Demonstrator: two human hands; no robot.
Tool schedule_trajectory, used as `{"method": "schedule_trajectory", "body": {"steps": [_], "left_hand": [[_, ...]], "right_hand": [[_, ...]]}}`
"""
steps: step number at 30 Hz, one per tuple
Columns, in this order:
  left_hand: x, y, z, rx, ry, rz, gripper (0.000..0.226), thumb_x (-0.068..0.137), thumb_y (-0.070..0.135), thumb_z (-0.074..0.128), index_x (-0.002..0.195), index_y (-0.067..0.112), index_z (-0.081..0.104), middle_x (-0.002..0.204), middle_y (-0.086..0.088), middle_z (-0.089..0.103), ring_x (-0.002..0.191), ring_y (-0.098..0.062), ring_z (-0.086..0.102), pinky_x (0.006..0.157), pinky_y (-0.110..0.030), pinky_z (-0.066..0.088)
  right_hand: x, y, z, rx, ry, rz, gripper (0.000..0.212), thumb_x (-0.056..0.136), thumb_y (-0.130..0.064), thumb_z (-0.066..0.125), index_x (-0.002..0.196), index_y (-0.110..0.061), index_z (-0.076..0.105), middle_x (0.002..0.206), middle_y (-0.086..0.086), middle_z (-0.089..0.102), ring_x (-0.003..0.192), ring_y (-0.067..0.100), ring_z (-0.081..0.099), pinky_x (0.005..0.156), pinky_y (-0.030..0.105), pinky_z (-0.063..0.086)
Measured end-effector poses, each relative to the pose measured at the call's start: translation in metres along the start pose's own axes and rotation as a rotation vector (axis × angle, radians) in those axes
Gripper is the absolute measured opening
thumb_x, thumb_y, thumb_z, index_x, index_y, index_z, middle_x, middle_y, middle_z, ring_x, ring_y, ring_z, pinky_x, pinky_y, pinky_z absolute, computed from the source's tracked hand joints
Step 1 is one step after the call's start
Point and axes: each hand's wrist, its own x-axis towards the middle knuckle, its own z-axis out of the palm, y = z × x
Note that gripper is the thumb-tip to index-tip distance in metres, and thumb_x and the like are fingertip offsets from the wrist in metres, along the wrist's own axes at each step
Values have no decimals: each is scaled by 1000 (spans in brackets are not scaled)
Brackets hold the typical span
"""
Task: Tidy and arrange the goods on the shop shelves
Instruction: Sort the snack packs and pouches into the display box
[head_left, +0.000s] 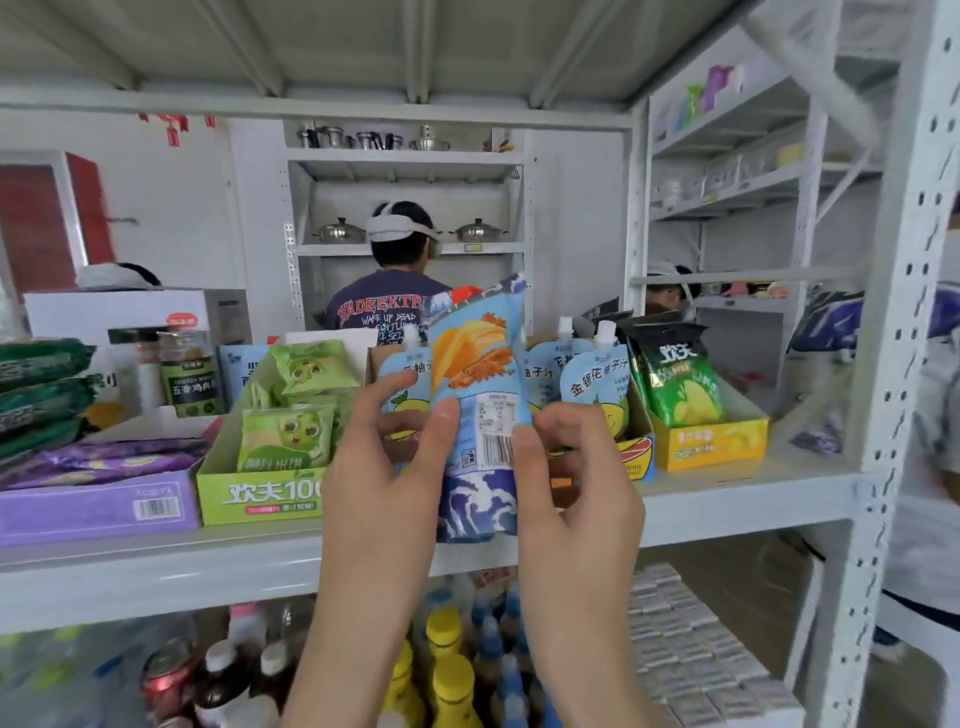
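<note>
A light-blue snack bag (475, 374) with a chip picture, a barcode and a dark-blue wave print at its bottom stands upright in front of the middle shelf (727, 499). My left hand (379, 467) grips its left edge, thumb on the front. My right hand (571, 467) pinches its right edge beside the barcode. Behind the bag, blue spouted juice pouches (592, 384) stand in an open carton.
A green display box (260, 493) of green sachets sits left of the bag, a purple box (98, 509) further left. A yellow box (711, 441) with green packets is at the right. Bottles (452, 670) fill the shelf below. A person (395, 291) stands behind the shelves.
</note>
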Motion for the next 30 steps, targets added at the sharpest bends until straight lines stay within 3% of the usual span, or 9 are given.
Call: {"method": "schedule_trajectory", "body": {"steps": [2,5,9,11,14,18,22,26,30], "left_hand": [[-3,4,1,-36,-16,35,25,92,47,62,115,36,67,97,7,76,87,-11,74,77,-42,61],[-7,14,1,-191,-110,-11,31,93,47,57,112,28,71,101,9,77,92,-6,73,76,-21,56],[-2,10,-7,-453,-161,-238,43,96,48,56,122,17,70,117,-7,75,111,-26,71,98,-47,51],[2,8,-12,-587,-166,-326,47,99,44,52,129,11,67,125,-13,71,118,-30,67,109,-53,44],[2,10,-18,-710,-197,-400,50,103,44,43,133,10,64,127,-11,71,120,-28,67,106,-50,45],[-1,11,-21,-787,-223,-437,48,103,45,40,129,14,67,123,-9,73,112,-24,71,91,-41,60],[0,9,-21,-766,-264,-449,51,103,48,37,130,17,66,124,-7,73,110,-23,72,86,-35,61],[3,7,-24,-674,-280,-420,51,104,49,34,131,19,65,124,-5,73,112,-21,71,94,-40,56],[6,3,-26,-512,-287,-361,47,103,50,37,124,22,68,117,-3,76,107,-20,73,96,-43,51]], "right_hand": [[-1,-1,2,-32,6,-85,10,103,-36,56,107,-30,63,106,-7,63,96,16,65,74,40,55],[-3,-10,6,-40,-108,-218,24,105,-36,50,112,-28,72,118,-9,55,111,21,60,85,35,52],[1,-18,6,133,-298,-189,26,104,-24,53,106,-25,78,122,-9,59,122,25,57,94,34,52],[6,-19,1,294,-335,-102,27,103,-17,52,100,-19,79,121,-3,64,123,26,59,96,33,52],[11,-17,-4,354,-319,-27,23,101,-17,53,103,-19,76,117,-3,67,119,19,62,91,24,52],[9,-8,5,225,-307,45,24,97,-38,59,121,-38,61,119,-11,65,115,15,63,93,40,55],[7,-7,10,233,-347,97,32,96,-49,57,127,-42,56,124,-13,65,120,13,62,94,42,56],[8,-7,10,257,-375,108,28,100,-46,58,127,-40,59,112,-14,70,108,10,67,82,29,59],[8,-6,10,257,-379,126,35,92,-46,57,126,-37,61,108,-13,72,102,9,70,80,30,60]]}}
